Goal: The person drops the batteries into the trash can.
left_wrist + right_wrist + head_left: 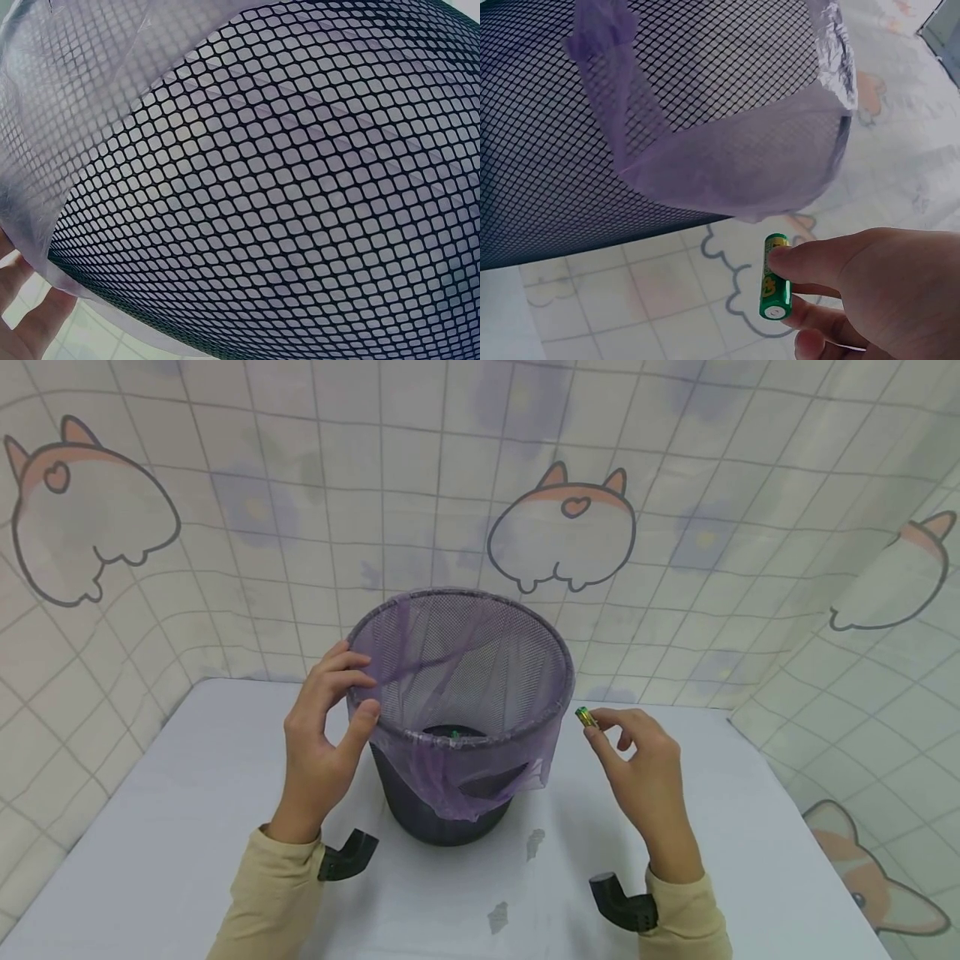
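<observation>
A black mesh wastebasket (pixel 405 785) stands upright on the white table, lined with a thin purple bag (pixel 442 777) folded over its rim. My left hand (pixel 318 739) holds the left side of the rim, its fingers over the edge and its thumb in front. In the left wrist view, a few fingers (pixel 41 322) show beside the liner; the rest are out of frame. Right of the basket, my right hand (pixel 641 760) pinches a small green-and-gold battery (pixel 775 281) between thumb and fingers, apart from the liner. Something small and green (pixel 455 735) shows at the basket's dark bottom.
The white tabletop (pixel 172 827) carries two small grey patches (pixel 498 917) in front of the basket. Behind and at both sides hangs a grid-patterned curtain (pixel 420 460) with cartoon animals. Each wrist wears a black camera mount (pixel 622 906).
</observation>
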`<state>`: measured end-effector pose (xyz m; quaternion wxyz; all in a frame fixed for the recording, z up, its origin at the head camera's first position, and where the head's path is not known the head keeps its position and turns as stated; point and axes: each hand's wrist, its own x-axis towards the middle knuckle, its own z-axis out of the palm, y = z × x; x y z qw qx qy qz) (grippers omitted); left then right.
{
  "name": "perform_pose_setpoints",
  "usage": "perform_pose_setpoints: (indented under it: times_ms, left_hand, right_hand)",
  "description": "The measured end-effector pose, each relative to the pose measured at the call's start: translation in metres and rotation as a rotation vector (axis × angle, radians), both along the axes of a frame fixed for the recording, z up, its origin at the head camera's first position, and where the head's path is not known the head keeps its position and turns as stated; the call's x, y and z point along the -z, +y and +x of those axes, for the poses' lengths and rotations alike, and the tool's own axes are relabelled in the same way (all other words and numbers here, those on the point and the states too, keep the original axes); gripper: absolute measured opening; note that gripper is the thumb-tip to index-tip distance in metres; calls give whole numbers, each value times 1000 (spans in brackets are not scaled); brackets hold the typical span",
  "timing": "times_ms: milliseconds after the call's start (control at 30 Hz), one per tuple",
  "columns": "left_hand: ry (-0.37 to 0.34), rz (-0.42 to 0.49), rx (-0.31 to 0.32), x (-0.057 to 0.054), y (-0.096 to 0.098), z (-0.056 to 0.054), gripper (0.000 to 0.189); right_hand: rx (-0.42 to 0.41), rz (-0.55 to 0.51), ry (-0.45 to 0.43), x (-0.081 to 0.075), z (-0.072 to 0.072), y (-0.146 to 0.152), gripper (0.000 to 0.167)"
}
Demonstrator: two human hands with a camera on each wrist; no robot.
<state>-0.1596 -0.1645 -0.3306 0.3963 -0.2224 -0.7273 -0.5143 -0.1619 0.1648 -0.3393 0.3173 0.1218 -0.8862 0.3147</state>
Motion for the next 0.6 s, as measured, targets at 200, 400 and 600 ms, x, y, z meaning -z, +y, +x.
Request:
perform_pose_setpoints:
  times_ms: [200,400,600]
  left_hand:
    - [-7,-4,-6,0,0,0,20]
    - [2,1,-2,1,0,0,20]
    - [4,2,2,0,0,0,20]
  right_hand:
    - [-18,-10,48,-6,3,-1,17]
    - [-49,-21,94,-12,6,-2,18]
    - [-74,-40,120,-19,8,-4,19]
